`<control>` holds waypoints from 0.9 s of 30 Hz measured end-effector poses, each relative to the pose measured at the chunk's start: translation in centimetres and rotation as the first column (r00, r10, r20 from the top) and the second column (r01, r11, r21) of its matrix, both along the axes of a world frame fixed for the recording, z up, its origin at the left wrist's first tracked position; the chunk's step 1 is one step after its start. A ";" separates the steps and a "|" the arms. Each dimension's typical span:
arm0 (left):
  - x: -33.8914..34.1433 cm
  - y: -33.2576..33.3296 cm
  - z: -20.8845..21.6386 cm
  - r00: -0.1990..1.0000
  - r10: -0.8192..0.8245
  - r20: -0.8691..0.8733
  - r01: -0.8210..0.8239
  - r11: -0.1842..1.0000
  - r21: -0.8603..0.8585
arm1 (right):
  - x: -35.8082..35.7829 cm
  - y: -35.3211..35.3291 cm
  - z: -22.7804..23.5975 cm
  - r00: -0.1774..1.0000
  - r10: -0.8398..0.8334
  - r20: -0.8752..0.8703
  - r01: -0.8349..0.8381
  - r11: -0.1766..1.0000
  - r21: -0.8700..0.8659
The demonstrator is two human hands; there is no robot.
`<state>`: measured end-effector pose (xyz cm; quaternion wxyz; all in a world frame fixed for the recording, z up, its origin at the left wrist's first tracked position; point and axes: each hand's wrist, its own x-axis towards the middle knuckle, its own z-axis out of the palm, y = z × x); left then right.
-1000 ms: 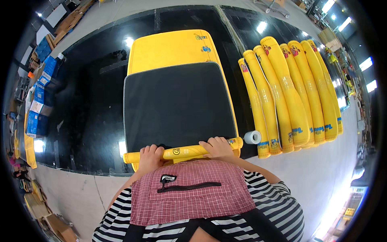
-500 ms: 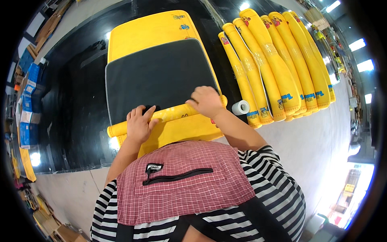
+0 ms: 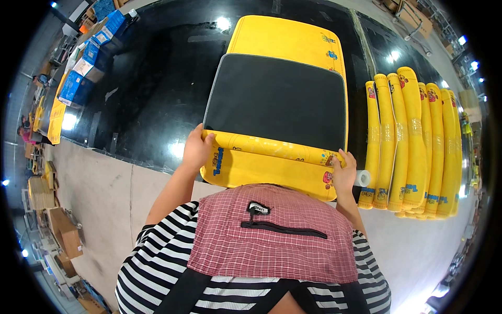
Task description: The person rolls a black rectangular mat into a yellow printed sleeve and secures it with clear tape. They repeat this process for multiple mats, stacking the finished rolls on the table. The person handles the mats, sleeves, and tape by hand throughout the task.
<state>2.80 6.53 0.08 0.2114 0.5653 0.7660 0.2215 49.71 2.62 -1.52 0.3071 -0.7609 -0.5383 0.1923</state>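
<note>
A yellow mat roll (image 3: 261, 144) with printed cartoon figures lies crosswise in front of me. My left hand (image 3: 198, 148) is closed around its left end, thumb on top. At the right end, my right hand (image 3: 343, 171) grips the roll with the thumb lying over it. Beyond the roll spreads a flat dark grey mat surface (image 3: 280, 99) with a pale edge. A yellow mat (image 3: 285, 34) shows past its far side. Nearer to me, a flat yellow mat part (image 3: 266, 170) with printed figures reaches toward my apron.
Several rolled yellow mats (image 3: 400, 141), bound with clear tape, lie side by side at the right. A whitish tape roll (image 3: 362, 178) stands by my right hand. Blue-and-white boxes (image 3: 86, 65) line the left of the black table (image 3: 146, 89).
My hands have moved apart, from the top of the roll to its two ends. The head view has turned, so the mats appear farther right.
</note>
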 end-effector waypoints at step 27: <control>13.1 9.8 2.7 0.693 -0.638 -0.337 0.641 0.759 -0.118 | -3.8 9.0 -0.3 0.815 0.411 0.409 -0.497 0.859 0.125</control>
